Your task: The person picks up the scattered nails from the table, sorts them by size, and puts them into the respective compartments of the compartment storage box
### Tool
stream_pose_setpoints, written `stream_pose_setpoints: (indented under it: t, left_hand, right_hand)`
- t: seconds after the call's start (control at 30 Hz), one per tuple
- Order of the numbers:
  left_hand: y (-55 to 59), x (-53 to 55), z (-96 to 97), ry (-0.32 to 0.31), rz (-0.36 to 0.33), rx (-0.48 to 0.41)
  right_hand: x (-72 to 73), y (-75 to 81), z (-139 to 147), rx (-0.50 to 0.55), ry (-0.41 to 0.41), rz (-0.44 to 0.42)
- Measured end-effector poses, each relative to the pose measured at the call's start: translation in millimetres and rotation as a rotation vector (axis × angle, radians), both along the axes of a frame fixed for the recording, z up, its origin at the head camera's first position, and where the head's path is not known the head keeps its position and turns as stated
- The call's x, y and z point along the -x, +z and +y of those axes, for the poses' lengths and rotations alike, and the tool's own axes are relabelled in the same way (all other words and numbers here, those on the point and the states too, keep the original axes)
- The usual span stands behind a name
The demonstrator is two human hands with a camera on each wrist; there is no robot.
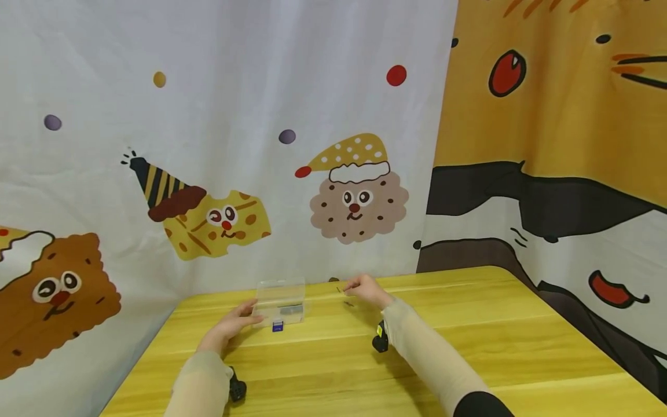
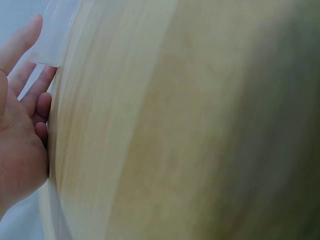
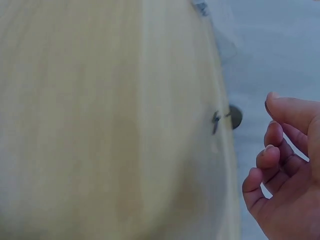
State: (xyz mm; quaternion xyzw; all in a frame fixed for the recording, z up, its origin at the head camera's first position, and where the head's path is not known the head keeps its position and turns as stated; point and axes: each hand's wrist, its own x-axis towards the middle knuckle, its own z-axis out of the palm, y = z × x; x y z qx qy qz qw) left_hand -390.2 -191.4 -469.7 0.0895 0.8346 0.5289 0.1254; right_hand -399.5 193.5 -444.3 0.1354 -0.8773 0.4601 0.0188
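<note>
A clear plastic box (image 1: pixel 264 310) stands at the back of the table with its see-through lid (image 1: pixel 281 289) raised. Inside it, toward the right, lies something grey (image 1: pixel 290 310). A small blue piece (image 1: pixel 278 326) is at the box's front. My left hand (image 1: pixel 231 325) rests at the box's left side, thumb and fingers loosely extended by its corner. To the right, my right hand (image 1: pixel 367 291) hovers over the table, thumb and forefinger tips together; I cannot tell whether they pinch anything. Two tiny dark pieces (image 3: pixel 215 122) lie on the table close by its fingertips.
Yellow wood-patterned table (image 1: pixel 323 370) runs back to a white printed curtain (image 1: pixel 229 116). An orange, black and white cloth (image 1: pixel 547 139) hangs along the right. Black wrist cameras (image 1: pixel 380 338) hang below both wrists, close above the tabletop.
</note>
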Motion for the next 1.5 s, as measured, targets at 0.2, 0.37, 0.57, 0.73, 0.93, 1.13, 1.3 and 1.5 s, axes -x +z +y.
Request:
stream_pose_setpoints:
  t: [0.2,0.37,0.57,0.73,0.93,1.13,1.3,1.5]
  left_hand:
    - [1.1,-0.1,-0.7,-0.003,-0.002,0.014]
    - [2.3,-1.7,0.0,-0.004,0.004,0.015]
    - [2.2,-1.5,0.0,-0.008,0.008,0.014]
    - [3.1,-2.4,0.0,-0.008,0.001,0.014]
    - [3.4,-2.1,0.3,-0.005,-0.003,0.018]
    - [3.7,-0.5,0.1,-0.011,-0.004,0.023]
    - [2.0,2.1,-0.1,-0.014,-0.003,0.019]
    - [0.8,2.5,-0.1,-0.010,-0.005,0.019]
  right_hand:
    - [-1.9,-18.4,9.7,0.006,-0.060,-0.049]
    - [-3.2,-23.4,10.8,0.014,-0.100,-0.082]
    - [-5.7,-25.2,7.0,0.007,-0.114,-0.073]
    - [-5.4,-27.4,4.2,-0.034,-0.127,-0.055]
    - [-3.4,-27.8,2.7,-0.069,-0.133,-0.035]
    - [-5.5,-24.8,-0.4,-0.095,-0.148,-0.035]
    - [-6.0,-25.5,-0.5,-0.120,-0.143,0.006]
    - [-4.9,-27.1,0.7,-0.146,-0.147,0.033]
